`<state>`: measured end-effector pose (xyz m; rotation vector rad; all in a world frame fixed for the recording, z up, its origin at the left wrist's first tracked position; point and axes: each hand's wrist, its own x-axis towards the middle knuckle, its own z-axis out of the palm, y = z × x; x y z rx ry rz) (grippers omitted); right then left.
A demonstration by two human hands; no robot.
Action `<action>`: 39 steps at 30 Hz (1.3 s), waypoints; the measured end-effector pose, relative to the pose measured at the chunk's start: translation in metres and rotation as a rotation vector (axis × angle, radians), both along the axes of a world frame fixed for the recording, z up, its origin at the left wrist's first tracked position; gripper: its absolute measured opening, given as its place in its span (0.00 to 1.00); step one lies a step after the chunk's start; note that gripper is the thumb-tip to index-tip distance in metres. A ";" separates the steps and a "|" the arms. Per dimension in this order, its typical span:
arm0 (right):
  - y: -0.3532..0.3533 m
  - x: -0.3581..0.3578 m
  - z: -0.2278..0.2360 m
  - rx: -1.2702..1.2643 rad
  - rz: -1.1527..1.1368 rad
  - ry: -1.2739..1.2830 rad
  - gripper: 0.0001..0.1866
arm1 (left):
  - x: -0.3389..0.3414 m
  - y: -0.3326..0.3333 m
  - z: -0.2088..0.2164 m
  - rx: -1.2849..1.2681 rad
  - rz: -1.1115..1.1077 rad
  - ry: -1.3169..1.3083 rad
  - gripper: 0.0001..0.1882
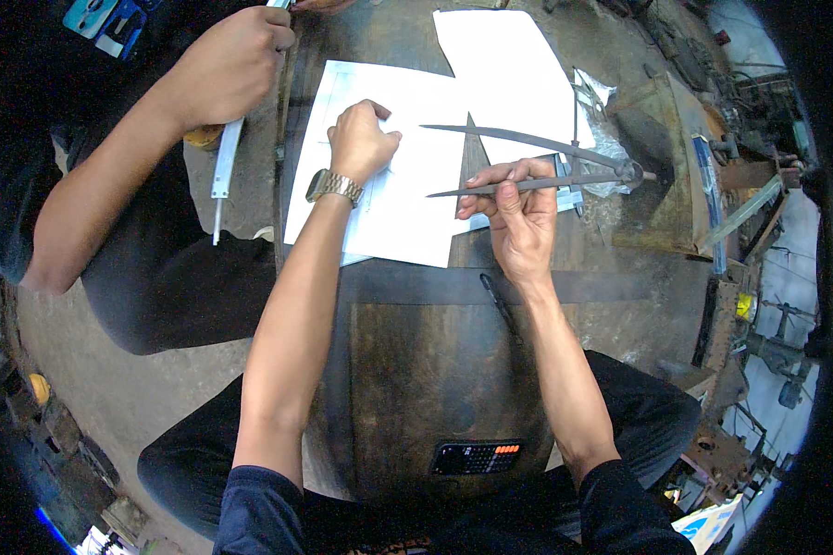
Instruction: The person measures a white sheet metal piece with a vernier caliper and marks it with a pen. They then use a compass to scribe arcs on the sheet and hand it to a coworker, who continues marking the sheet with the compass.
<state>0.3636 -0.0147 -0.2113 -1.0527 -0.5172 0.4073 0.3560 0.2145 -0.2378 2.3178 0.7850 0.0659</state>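
Observation:
My right hand [518, 217] grips one leg of a large metal divider [546, 162], whose two pointed legs spread leftward from a hinge at the right. Its tips hover over a white paper sheet [407, 199] lying on a dark metal plate [416, 361]. My left hand [359, 141], with a metal wristwatch, rests curled on the same sheet, pressing it down and holding nothing.
Another person's hand [231, 65] at the upper left holds a steel ruler [224, 166]. A second white sheet [509, 74] lies farther back. A black pen [498, 301] and a calculator [477, 456] lie on the plate. A rusty metal bracket [662, 166] stands at the right.

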 end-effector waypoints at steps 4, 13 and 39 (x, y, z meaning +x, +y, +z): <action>-0.005 0.002 0.001 0.004 0.008 -0.039 0.12 | -0.012 0.023 0.004 -0.291 0.066 -0.214 0.18; 0.001 0.015 0.005 -0.066 0.004 -0.203 0.08 | -0.044 0.048 -0.006 -0.716 0.255 -0.631 0.19; 0.037 0.051 0.022 -0.277 0.139 -0.239 0.18 | -0.059 0.028 -0.016 -0.415 0.090 -0.526 0.19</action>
